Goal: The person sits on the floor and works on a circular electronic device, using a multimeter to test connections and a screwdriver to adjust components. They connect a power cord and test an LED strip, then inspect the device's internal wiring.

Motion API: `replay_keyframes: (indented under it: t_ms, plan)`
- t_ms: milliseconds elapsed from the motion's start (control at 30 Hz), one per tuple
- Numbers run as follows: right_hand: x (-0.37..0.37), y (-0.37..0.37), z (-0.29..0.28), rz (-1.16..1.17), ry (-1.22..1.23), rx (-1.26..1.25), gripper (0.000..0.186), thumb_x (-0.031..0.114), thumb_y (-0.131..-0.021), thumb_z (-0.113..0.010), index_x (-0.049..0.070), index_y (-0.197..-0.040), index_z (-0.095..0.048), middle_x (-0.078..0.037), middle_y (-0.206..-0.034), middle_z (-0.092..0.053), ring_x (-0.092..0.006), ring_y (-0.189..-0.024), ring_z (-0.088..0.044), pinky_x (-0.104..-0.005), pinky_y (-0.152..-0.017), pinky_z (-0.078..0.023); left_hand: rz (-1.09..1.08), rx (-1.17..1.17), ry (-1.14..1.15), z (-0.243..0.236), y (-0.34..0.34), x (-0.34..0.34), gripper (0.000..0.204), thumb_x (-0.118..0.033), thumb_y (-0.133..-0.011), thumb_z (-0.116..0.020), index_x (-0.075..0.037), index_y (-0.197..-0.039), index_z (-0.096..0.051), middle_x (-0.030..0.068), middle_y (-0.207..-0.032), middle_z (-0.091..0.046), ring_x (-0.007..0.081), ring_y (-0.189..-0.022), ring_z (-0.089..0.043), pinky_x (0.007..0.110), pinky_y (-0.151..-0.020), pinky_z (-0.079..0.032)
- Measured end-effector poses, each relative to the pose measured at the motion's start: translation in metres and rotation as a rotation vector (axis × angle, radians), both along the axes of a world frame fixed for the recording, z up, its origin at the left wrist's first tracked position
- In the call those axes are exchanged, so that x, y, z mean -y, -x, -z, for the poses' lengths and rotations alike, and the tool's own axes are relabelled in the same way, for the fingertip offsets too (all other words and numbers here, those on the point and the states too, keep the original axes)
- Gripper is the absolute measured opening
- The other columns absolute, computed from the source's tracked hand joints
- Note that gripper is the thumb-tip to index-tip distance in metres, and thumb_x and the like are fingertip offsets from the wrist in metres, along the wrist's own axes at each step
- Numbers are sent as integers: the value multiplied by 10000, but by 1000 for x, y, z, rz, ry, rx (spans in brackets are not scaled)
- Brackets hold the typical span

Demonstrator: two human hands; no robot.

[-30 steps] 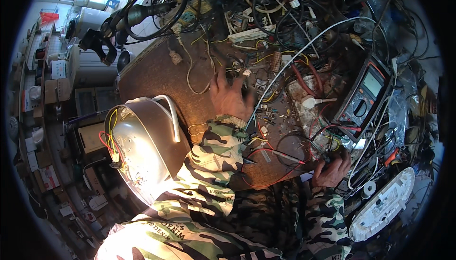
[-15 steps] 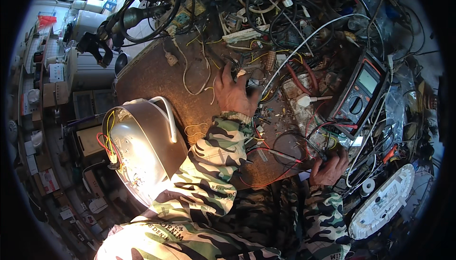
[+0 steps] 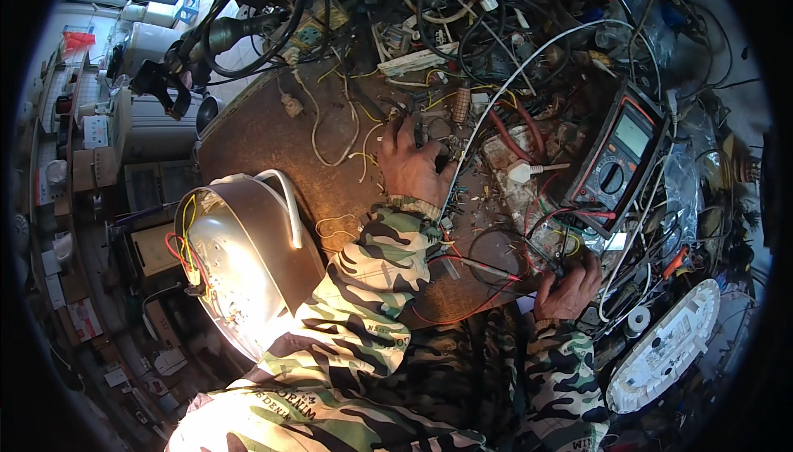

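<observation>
My left hand [image 3: 410, 169] lies over the middle of the brown bench [image 3: 273, 134], fingers forward and thumb apart. Its fingertips reach among small scraps and wires, near a dark tool-like piece; nothing shows in its grasp. At the bench's front right, my right hand [image 3: 570, 291] has its fingers curled in, beside a dark object and thin leads; what it holds is hidden. A red test probe [image 3: 489, 268] lies on the bench between the hands. The multimeter [image 3: 619, 154], grey with red trim, leans at the right with a red lead attached.
A round metal appliance housing [image 3: 273, 229] with coloured wires stands left of my left arm. Tangled cables [image 3: 446, 6] and parts heap along the back. A white plug [image 3: 522, 173] lies left of the multimeter. A white oval plastic cover [image 3: 665, 349] rests at the lower right.
My left hand's fingers have shifted slightly, and the small pale piece at its fingertips no longer shows there. My right hand stays curled in nearly the same place. The whole view has moved slightly.
</observation>
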State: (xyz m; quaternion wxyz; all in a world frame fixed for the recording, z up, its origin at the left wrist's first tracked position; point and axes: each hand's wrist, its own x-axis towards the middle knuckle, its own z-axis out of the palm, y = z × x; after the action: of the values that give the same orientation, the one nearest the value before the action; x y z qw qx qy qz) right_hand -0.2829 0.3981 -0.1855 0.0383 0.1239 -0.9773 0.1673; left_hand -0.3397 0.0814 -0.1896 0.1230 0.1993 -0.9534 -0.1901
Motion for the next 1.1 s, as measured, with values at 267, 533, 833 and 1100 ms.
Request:
replay_keyframes:
  t_ms: [267,533,833,1100]
  plan:
    - [1,1,-3,7,12,7,425,136,-765,-665,-5,-1151,-554,-249,-1353,-469,-466,-1258,-430,-591,-1050,-345,62,-47,-15,0,4,-11,274,-111,-627,-857,-158,-891,-800,122,-1399,-532,414,-1339,-390,525,-1085,-356]
    - [1,6,-4,-22,45,-50,376,166,-767,-675,-13,-1073,-552,-287,-1296,-517,-495,-1203,-467,-596,-1018,-361,114,-2,89,3,3,-5,292,-171,-602,-826,-192,-892,-792,75,-1342,-569,366,-1333,-416,562,-1042,-355]
    - [-6,-4,4,7,44,-53,479,299,-836,-629,-56,-1144,-534,-299,-1304,-495,-513,-1218,-446,-631,-1019,-354,116,-40,161,4,3,-7,205,-189,-679,-770,-168,-883,-759,30,-1188,-635,288,-1250,-483,579,-983,-374]
    - [5,-3,-6,19,55,12,389,240,-769,-658,-39,-991,-503,-278,-1304,-479,-494,-1268,-402,-635,-1041,-309,-53,59,260,63,4,-12,198,-189,-736,-705,-126,-913,-643,64,-1043,-521,286,-1159,-470,595,-1007,-335]
